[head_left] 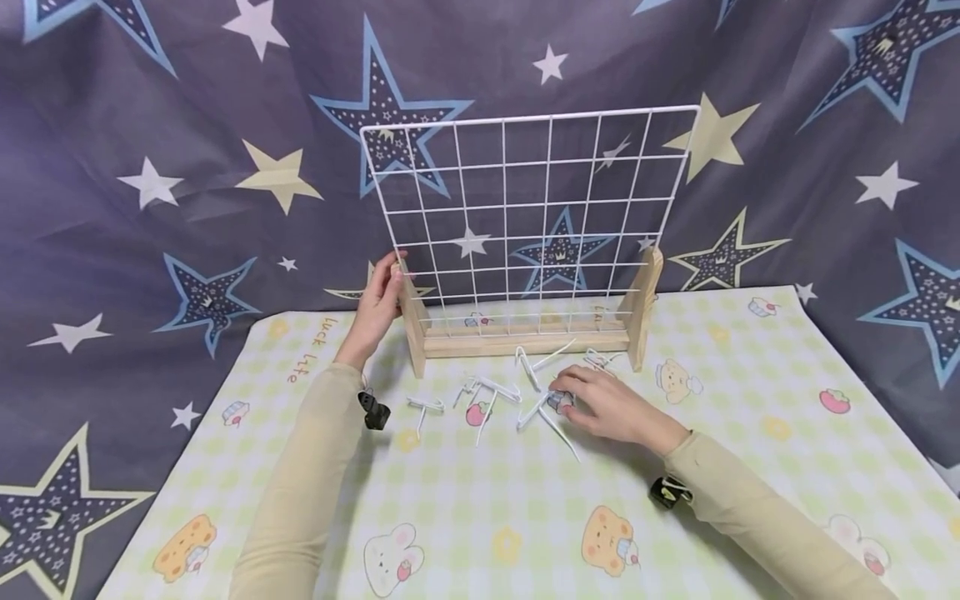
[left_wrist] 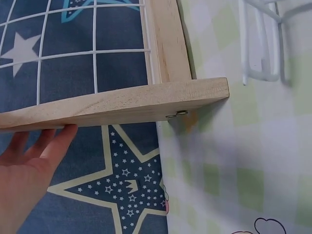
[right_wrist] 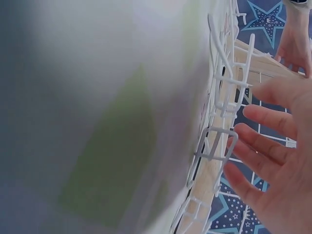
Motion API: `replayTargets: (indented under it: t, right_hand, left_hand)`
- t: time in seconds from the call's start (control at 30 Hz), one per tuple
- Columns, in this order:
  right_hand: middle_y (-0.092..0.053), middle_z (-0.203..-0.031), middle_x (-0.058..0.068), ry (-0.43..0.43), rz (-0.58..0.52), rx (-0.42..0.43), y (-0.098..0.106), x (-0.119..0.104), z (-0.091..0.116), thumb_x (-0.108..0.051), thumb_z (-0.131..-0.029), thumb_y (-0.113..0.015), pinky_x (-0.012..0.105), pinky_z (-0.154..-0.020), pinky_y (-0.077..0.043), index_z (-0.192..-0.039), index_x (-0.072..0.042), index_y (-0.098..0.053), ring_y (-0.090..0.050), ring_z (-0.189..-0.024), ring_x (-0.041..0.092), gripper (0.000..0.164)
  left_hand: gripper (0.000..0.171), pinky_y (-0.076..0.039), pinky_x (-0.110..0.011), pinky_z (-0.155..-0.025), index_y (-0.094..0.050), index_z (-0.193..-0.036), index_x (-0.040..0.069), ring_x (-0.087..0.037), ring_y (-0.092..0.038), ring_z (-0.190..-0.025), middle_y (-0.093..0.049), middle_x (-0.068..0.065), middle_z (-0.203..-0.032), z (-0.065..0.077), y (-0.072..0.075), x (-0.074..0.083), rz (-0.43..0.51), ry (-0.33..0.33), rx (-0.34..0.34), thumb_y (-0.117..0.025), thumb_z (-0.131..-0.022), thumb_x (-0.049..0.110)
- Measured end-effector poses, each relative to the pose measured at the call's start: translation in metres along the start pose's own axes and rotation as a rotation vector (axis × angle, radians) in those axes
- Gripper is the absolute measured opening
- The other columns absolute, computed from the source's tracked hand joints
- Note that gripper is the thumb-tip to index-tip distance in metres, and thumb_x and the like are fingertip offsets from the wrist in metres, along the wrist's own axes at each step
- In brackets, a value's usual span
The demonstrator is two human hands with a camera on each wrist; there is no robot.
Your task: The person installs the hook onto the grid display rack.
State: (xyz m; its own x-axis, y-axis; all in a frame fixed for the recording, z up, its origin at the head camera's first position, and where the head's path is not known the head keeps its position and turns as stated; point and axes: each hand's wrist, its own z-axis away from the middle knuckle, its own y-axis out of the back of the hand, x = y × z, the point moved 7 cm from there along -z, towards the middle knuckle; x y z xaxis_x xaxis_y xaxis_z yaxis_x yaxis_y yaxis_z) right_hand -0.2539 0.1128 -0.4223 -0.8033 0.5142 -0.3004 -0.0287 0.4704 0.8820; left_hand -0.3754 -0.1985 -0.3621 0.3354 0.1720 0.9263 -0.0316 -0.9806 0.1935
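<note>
touching the stand (head_left: 457, 343) is the left hand (head_left: 377, 310) (right hand (head_left: 611, 404) near hooks (head_left: 498, 388)).

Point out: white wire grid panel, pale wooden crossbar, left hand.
White wire grid panel (head_left: 545, 204), head view, wire crossing.
Pale wooden crossbar (head_left: 480, 347), head view, front face.
Left hand (head_left: 377, 305), head view, back.

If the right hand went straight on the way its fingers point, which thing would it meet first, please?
Most likely a white wire hook, close in front of the right hand. The depth is unclear, so I cannot tell whether they already touch.
</note>
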Motion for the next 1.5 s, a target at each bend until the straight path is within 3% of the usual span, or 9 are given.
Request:
replayTargets:
  t: [0.17, 0.3, 0.43, 0.57, 0.67, 0.77, 1.0, 1.17, 1.5]
  right_hand:
    - [-0.063, -0.111, 0.011, 0.008, 0.009, 0.019, 0.003, -0.001, -0.011, -0.005, -0.084, -0.071, 0.042, -0.084, -0.052, -0.112, -0.002, -0.065, -0.062, -0.094, 0.025, 0.029]
    - [-0.065, -0.108, 0.011, 0.019, -0.004, 0.032, 0.002, -0.005, -0.019, -0.002, -0.082, -0.072, 0.039, -0.075, -0.054, -0.109, -0.002, -0.065, -0.063, -0.082, 0.023, 0.028]
    - [-0.068, -0.099, 0.01, 0.024, -0.058, -0.006, -0.006, -0.009, -0.026, 0.002, -0.082, -0.07, 0.032, -0.07, -0.055, -0.107, 0.0, -0.067, -0.063, -0.075, 0.019, 0.025]
    - [-0.07, -0.091, 0.008, -0.013, -0.11, -0.065, -0.014, -0.01, -0.029, 0.004, -0.083, -0.069, 0.03, -0.074, -0.055, -0.102, -0.001, -0.068, -0.065, -0.079, 0.017, 0.019]
    - [-0.069, -0.089, 0.004, -0.037, -0.118, -0.099, -0.017, -0.01, -0.029, 0.004, -0.084, -0.068, 0.031, -0.076, -0.055, -0.097, -0.005, -0.07, -0.065, -0.083, 0.017, 0.015]
    - [-0.068, -0.088, 0.001, -0.033, -0.115, -0.111, -0.018, -0.012, -0.028, 0.003, -0.084, -0.068, 0.033, -0.075, -0.054, -0.093, -0.008, -0.07, -0.064, -0.082, 0.016, 0.014]
    - [-0.068, -0.088, 0.001, -0.031, -0.169, -0.101, -0.021, -0.006, -0.028, 0.005, -0.084, -0.067, 0.032, -0.076, -0.054, -0.093, -0.008, -0.071, -0.064, -0.082, 0.016, 0.015]
    - [-0.069, -0.088, 0.002, -0.1, -0.286, -0.084, -0.023, 0.002, -0.026, 0.007, -0.084, -0.067, 0.029, -0.076, -0.055, -0.094, -0.004, -0.07, -0.063, -0.081, 0.014, 0.015]
    - [-0.067, -0.086, 0.009, -0.229, -0.501, -0.033, -0.023, 0.015, -0.022, 0.008, -0.087, -0.062, 0.026, -0.062, -0.055, -0.098, 0.001, -0.067, -0.061, -0.07, 0.015, 0.014]
  left_hand:
    - [0.042, -0.053, -0.046, -0.086, -0.036, -0.147, 0.016, -0.025, -0.053, -0.11, -0.045, -0.027, -0.135, -0.002, 0.001, 0.001, 0.02, 0.009, -0.003, -0.037, -0.105, 0.025]
    - [0.041, -0.052, -0.051, -0.087, -0.034, -0.146, 0.011, -0.03, -0.051, -0.111, -0.044, -0.03, -0.135, 0.001, -0.001, 0.008, 0.035, 0.017, -0.014, -0.036, -0.106, 0.02]
    - [0.041, -0.049, -0.056, -0.088, -0.032, -0.146, 0.006, -0.037, -0.051, -0.111, -0.044, -0.034, -0.133, 0.009, -0.005, 0.023, 0.02, 0.013, -0.016, -0.034, -0.106, 0.017]
    - [0.041, -0.049, -0.058, -0.086, -0.032, -0.146, 0.005, -0.027, -0.054, -0.104, -0.045, -0.034, -0.133, 0.012, -0.006, 0.029, 0.004, 0.0, -0.019, -0.035, -0.106, 0.017]
    - [0.041, -0.049, -0.059, -0.086, -0.032, -0.146, 0.005, -0.019, -0.054, -0.1, -0.045, -0.034, -0.133, 0.011, -0.005, 0.028, -0.001, -0.009, -0.025, -0.035, -0.106, 0.017]
    - [0.042, -0.048, -0.06, -0.087, -0.031, -0.146, 0.003, -0.021, -0.054, -0.101, -0.044, -0.035, -0.133, 0.01, -0.005, 0.028, 0.001, -0.017, -0.03, -0.035, -0.106, 0.016]
    - [0.042, -0.048, -0.06, -0.089, -0.031, -0.147, 0.004, -0.04, -0.051, -0.112, -0.043, -0.035, -0.134, 0.011, -0.002, 0.027, -0.005, -0.002, -0.037, -0.035, -0.106, 0.017]
    - [0.042, -0.047, -0.06, -0.089, -0.03, -0.146, 0.004, -0.052, -0.047, -0.115, -0.043, -0.036, -0.133, 0.01, -0.003, 0.025, -0.004, -0.007, -0.045, -0.035, -0.106, 0.016]
    - [0.042, -0.052, -0.055, -0.085, -0.034, -0.147, 0.015, -0.044, -0.052, -0.113, -0.048, -0.032, -0.131, 0.0, 0.002, 0.001, -0.042, -0.034, -0.024, -0.036, -0.106, 0.023]
